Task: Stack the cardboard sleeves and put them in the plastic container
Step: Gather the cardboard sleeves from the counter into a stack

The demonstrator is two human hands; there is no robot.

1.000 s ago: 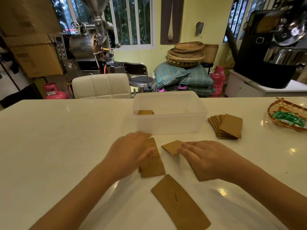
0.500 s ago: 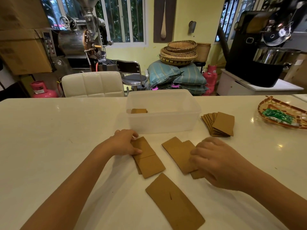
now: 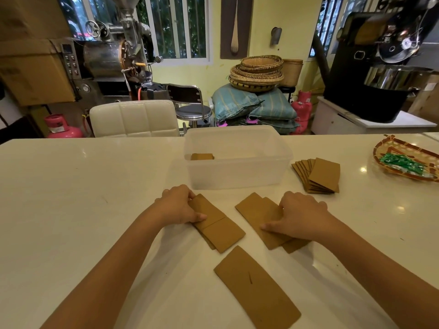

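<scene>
Flat brown cardboard sleeves lie on the white table. My left hand grips the far end of a small overlapped pile of sleeves. My right hand presses down on a second pair of overlapping sleeves. A single long sleeve lies loose nearer to me. A fanned stack of sleeves sits right of the translucent plastic container, which stands just beyond my hands. A few sleeves rest inside the container's left end.
A woven tray with green packets sits at the table's right edge. A white padded chair stands behind the table. Roasting machines, baskets, sacks and pink gas cylinders fill the room beyond.
My right hand has slid its sleeves into a lined-up pair and settled on them. My left hand drew back to the pile's far end and closed on it.
</scene>
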